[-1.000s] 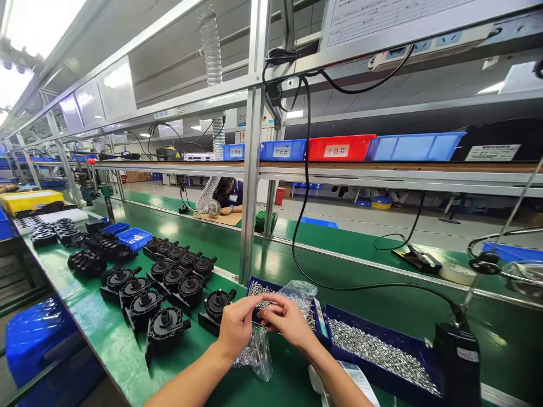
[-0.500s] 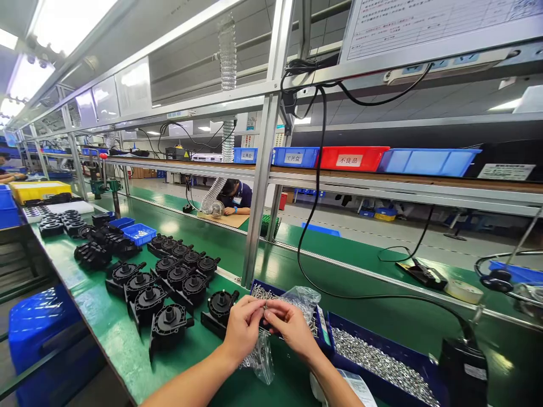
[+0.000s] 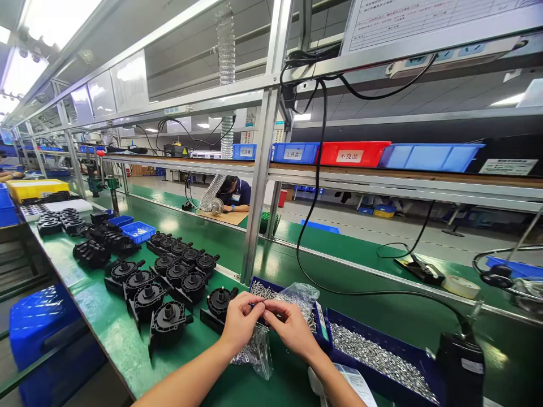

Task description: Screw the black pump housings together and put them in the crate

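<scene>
My left hand (image 3: 243, 320) and my right hand (image 3: 290, 323) meet fingertip to fingertip above the bench. Both are closed in a pinch, and whatever small piece sits between them is hidden by the fingers. Just behind them is a blue bin of screws (image 3: 263, 290) with a clear plastic bag (image 3: 300, 295) lying over it. Below my fingers a clear bag of small metal parts (image 3: 255, 351) rests on the green surface. A black round housing (image 3: 220, 301) stands close to the left of my left hand. Right of my right hand, a blue bin holds small metal washers or nuts (image 3: 373, 353).
Several more black housings (image 3: 169, 322) stand in rows on the left. A metal post (image 3: 259, 186) rises behind the bins, and a black cable (image 3: 300, 249) hangs down to a black device (image 3: 461, 367) at right. Across the bench, a person (image 3: 236, 195) bends over a board.
My hands stay pinched together; the fingers have shifted slightly, and the left fingers now cover the small thin piece that showed between the fingertips. The view has tilted a little.
</scene>
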The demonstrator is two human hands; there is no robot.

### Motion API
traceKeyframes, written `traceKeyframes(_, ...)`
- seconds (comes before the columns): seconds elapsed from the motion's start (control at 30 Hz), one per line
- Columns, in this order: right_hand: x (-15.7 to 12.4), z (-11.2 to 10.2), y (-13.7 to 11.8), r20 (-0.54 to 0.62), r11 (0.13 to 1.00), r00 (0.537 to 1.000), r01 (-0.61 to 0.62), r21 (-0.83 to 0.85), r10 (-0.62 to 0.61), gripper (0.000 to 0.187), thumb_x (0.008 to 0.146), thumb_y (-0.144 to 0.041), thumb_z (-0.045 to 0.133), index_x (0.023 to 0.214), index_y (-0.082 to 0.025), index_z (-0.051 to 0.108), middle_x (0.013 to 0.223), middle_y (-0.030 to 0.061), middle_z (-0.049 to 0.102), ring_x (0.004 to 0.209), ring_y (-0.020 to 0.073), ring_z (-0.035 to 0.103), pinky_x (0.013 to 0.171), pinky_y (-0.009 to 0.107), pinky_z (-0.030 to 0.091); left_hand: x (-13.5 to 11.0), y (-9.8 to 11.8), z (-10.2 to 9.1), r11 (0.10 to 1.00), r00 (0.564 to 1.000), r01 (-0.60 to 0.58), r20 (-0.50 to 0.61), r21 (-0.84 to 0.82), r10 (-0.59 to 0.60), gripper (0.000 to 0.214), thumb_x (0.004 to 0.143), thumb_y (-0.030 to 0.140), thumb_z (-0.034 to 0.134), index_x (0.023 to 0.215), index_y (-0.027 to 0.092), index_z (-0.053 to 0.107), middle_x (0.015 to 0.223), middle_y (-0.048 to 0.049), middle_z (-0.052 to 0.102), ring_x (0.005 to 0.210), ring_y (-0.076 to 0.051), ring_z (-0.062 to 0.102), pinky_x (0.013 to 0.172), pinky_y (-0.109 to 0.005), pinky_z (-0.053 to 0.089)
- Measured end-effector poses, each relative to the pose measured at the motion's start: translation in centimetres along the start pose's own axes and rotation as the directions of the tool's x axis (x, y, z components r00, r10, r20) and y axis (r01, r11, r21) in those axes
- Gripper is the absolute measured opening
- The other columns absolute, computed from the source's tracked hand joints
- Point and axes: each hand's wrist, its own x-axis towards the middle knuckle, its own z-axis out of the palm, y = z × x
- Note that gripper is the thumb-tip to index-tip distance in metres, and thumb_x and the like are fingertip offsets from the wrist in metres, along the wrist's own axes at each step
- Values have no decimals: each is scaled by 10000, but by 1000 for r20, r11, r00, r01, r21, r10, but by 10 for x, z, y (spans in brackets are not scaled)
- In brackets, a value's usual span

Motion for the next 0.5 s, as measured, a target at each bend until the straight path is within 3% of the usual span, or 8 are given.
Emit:
traceKeyframes(0.3, -3, 2, -16, 24, 986, 999, 52, -158, -49, 315, 941, -354, 573, 1109, -224, 806, 1079, 80, 789, 996, 289, 713, 906, 383, 554, 1, 11, 0, 994, 994, 90, -52, -59, -93, 292, 781, 436, 806, 818, 148, 785, 852, -53, 650, 637, -105, 514, 549, -218, 388)
traceKeyframes(0.4, -5, 3, -17, -29, 979, 999, 30, -203, -37, 302, 908, -330, 594, 1091, -213, 804, 1072, 92, 787, 984, 294, 713, 909, 395, 546, 3, 11, -1, 968, 976, 195, -64, -161, -207, 389, 709, 500, 853, 831, 140, 770, 835, -49, 667, 644, -109, 532, 582, -221, 425)
traceKeyframes(0.5, -6, 6, -15, -127, 979, 992, -19, -201, -7, 339, 902, -358, 594, 1137, -182, 765, 1033, 108, 781, 920, 284, 714, 798, 373, 561, 6, 6, -3, 931, 948, 290, -66, -221, -311, 543, 668, 611, 848, 891, 125, 749, 698, 3, 604, 483, -48, 367, 450, -199, 288)
